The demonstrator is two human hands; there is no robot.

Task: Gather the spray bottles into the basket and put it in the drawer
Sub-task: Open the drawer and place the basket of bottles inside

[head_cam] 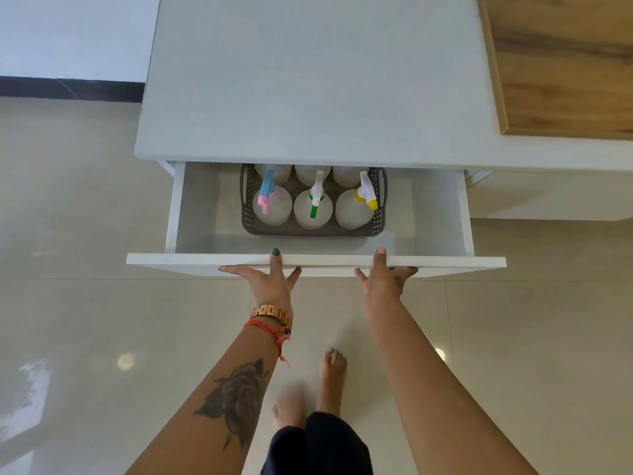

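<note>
A grey perforated basket (378,221) stands inside the open white drawer (205,214), partly under the countertop. It holds several white spray bottles: one with a blue and pink trigger (272,209), one with a green trigger (313,212), one with a yellow trigger (352,212). More bottles behind them are half hidden by the counter. My left hand (270,282) and my right hand (385,281) both press flat against the drawer front (325,264), one finger of each over its top edge, the other fingers spread.
The white countertop (315,80) overhangs the drawer. A wooden panel (565,63) lies at the top right. Glossy beige floor tiles (68,234) surround the cabinet. My bare feet (332,378) stand right below the drawer front.
</note>
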